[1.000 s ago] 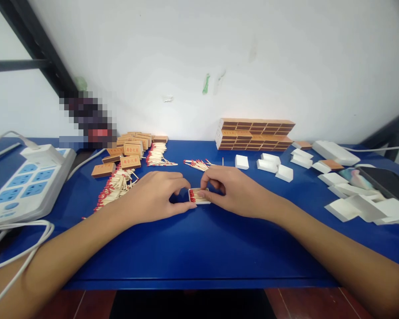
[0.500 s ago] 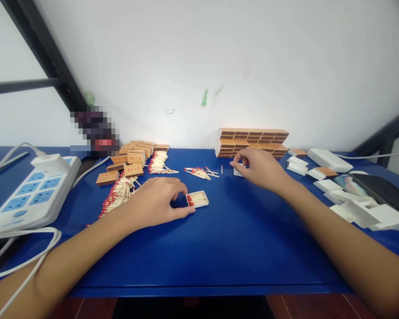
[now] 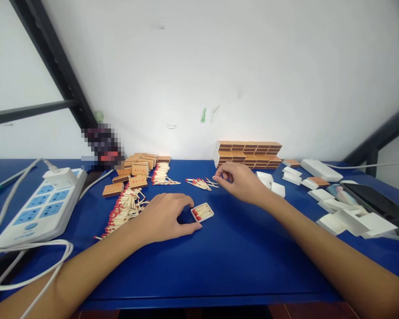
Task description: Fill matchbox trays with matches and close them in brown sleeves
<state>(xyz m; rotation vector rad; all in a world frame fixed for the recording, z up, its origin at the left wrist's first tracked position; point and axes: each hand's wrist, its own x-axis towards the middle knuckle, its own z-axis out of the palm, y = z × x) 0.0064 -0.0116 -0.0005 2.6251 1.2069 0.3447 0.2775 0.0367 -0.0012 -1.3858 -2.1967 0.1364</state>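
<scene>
My left hand (image 3: 171, 218) rests on the blue table with thumb and fingers apart, at the left end of a small white matchbox tray (image 3: 202, 212). Red-headed matches lie side by side in that tray. Over the table farther back, my right hand (image 3: 239, 180) has thumb and forefinger brought together. Its fingertips are just right of a small loose pile of matches (image 3: 199, 184); whatever they pinch is too small or hidden to make out. White empty trays (image 3: 278, 189) stand beside the right wrist.
Left of the left hand lie a long heap of matches (image 3: 128, 206) and several matchboxes (image 3: 138, 181). Stacked matchboxes (image 3: 248, 155) stand against the wall. At right are more white trays (image 3: 339, 221) and a dark phone (image 3: 369, 197). A power strip (image 3: 49, 204) with cables sits far left.
My right hand has moved left from the white trays to the loose matches, uncovering those trays. The lone match standing apart no longer shows. My left hand stays beside the filled tray; the view has tilted up.
</scene>
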